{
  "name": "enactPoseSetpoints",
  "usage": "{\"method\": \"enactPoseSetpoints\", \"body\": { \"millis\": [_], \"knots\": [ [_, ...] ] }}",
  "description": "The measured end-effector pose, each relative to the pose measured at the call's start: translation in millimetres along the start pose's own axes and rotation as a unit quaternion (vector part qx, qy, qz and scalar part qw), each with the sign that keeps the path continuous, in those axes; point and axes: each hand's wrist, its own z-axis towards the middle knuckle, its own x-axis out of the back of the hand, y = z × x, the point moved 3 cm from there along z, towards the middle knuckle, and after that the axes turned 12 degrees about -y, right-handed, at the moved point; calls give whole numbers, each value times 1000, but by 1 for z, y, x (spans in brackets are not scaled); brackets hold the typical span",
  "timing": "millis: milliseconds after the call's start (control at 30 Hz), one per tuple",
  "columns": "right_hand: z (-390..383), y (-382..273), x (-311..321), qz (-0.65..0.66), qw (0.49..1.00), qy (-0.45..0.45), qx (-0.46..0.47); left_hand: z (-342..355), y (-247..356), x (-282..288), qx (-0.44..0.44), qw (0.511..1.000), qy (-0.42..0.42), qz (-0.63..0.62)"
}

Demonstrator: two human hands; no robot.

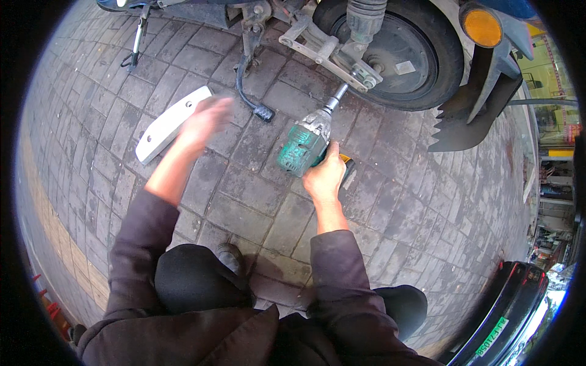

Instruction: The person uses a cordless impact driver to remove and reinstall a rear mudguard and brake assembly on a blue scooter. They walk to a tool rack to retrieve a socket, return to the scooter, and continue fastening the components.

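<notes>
So the right hand [325, 174] is wrapped around the grip of a beat-up green impact wrench [299, 146], with the tool's body just left of and ahead of the fist. A bit of yellow and black shows on the far side of the hand. The wrench's socket [334, 100] points away from the person, right up by the bolted metal bracket [317, 55] next to the wheel [421, 70]; can't tell if it's actually touching. The left hand [204, 125] is well apart from the tool and pretty blurry, over the far end of a curved white panel [160, 139] lying on the brick pavement [241, 204]. Honestly can't tell if it's holding that or just above it. Between the hands, a bit farther out, there's a bent stand leg with a black rubber foot [264, 113].
</notes>
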Motion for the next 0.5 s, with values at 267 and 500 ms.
{"method": "enactPoseSetpoints", "body": {
  "millis": [267,500],
  "knots": [
    [2,-3,4,145,988,-39,24,53,98,-185,82,936,-340,-43],
    [5,-1,1,167,984,-68,3,72,86,-196,68,927,-356,-97]
  ]
}}
